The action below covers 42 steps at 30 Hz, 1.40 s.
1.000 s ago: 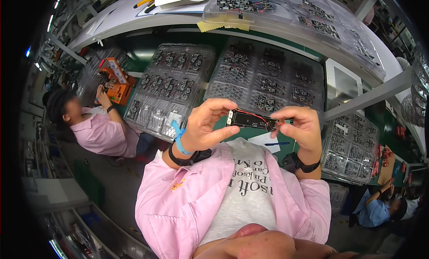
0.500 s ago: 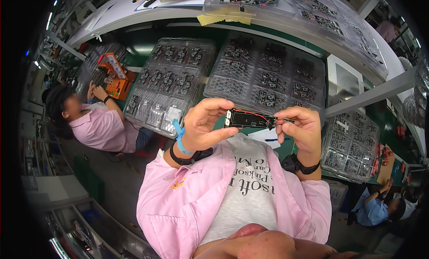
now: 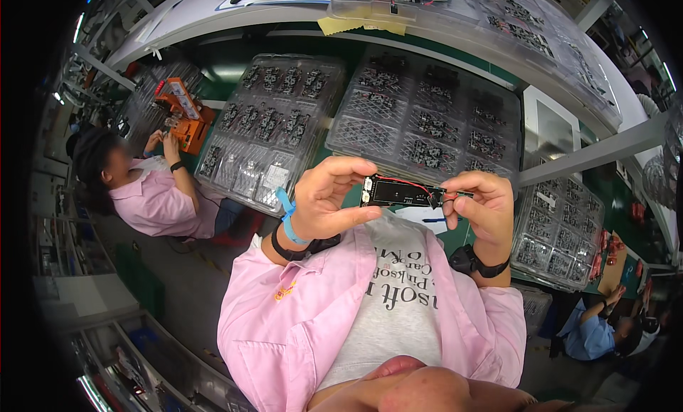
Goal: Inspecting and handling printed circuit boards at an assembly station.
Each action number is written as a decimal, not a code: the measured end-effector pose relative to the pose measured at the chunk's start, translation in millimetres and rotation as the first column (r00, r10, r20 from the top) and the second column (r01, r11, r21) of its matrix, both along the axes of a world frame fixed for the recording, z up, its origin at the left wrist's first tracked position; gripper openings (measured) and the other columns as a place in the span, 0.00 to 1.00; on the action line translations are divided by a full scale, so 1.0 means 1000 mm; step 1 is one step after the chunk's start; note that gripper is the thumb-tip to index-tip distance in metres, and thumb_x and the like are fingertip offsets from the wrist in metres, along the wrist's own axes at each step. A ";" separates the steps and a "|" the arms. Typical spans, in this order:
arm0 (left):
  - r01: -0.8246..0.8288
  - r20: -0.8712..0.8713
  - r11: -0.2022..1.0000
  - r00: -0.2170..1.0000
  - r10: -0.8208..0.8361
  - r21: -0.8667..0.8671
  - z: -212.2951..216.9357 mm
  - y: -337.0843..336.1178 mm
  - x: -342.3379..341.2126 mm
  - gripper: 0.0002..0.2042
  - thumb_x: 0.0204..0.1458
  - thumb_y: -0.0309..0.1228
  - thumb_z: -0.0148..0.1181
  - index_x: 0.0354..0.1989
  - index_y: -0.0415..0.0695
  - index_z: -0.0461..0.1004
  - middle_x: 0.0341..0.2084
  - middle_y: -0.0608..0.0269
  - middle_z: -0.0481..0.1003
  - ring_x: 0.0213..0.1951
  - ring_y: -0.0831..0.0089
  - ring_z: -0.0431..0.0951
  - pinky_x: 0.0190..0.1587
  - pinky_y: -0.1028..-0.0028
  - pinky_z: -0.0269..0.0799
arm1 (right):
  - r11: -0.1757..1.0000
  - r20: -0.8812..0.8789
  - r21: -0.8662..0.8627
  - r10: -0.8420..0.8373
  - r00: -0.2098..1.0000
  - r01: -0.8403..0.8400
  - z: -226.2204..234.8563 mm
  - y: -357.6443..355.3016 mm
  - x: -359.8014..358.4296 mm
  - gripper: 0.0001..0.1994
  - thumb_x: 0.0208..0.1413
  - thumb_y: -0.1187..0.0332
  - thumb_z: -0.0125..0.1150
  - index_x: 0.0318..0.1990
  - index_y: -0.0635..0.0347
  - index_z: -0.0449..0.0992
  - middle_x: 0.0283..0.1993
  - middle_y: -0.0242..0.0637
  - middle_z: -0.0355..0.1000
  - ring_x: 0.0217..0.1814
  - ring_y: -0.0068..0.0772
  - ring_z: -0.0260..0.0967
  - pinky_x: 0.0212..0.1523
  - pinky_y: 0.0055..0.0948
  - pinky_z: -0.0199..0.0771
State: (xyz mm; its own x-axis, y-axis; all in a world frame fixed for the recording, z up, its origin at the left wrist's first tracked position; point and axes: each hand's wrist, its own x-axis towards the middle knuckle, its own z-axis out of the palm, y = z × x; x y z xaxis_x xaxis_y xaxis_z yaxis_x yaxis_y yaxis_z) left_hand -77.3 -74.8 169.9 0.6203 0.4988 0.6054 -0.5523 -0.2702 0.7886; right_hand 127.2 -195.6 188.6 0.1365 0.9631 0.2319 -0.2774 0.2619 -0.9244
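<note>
Circuit board (image 3: 400,192) in fingers (image 3: 341,167), trays (image 3: 366,139) beyond, slanting metal bar (image 3: 569,166) rightward

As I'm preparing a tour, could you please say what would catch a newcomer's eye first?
Probably the long black circuit board with a red wire, between the left hand and right hand near the centre. Next, the compartmented clear plastic trays of small circuit boards beyond it, and the bright orange boxy fixture at left.
</note>
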 end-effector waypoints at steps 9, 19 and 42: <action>0.046 0.039 0.998 0.998 -0.044 -0.037 -0.003 0.004 0.000 0.24 0.34 0.16 0.63 0.43 0.30 0.61 0.41 0.52 0.65 0.42 0.69 0.71 0.46 0.74 0.67 | 1.000 -0.009 -0.027 0.008 1.000 -0.008 0.000 0.002 -0.001 0.10 0.44 0.76 0.55 0.34 0.73 0.71 0.26 0.42 0.68 0.20 0.27 0.67 0.14 0.19 0.65; 0.084 -0.019 0.985 0.996 -0.088 -0.148 0.000 0.006 0.000 0.22 0.36 0.15 0.61 0.43 0.31 0.61 0.39 0.53 0.67 0.40 0.71 0.71 0.44 0.75 0.67 | 0.894 0.473 0.382 -0.406 0.782 0.233 0.013 0.014 -0.009 0.13 0.39 0.78 0.58 0.36 0.70 0.71 0.28 0.41 0.69 0.29 0.30 0.68 0.28 0.25 0.69; 0.190 -0.303 0.968 0.924 -0.232 -0.161 -0.003 0.011 0.001 0.21 0.38 0.18 0.58 0.44 0.28 0.62 0.38 0.55 0.68 0.40 0.74 0.70 0.44 0.77 0.65 | 0.995 -0.053 0.097 -0.024 0.998 0.029 0.000 0.028 -0.010 0.05 0.48 0.77 0.48 0.29 0.70 0.68 0.19 0.39 0.67 0.15 0.20 0.62 0.15 0.16 0.58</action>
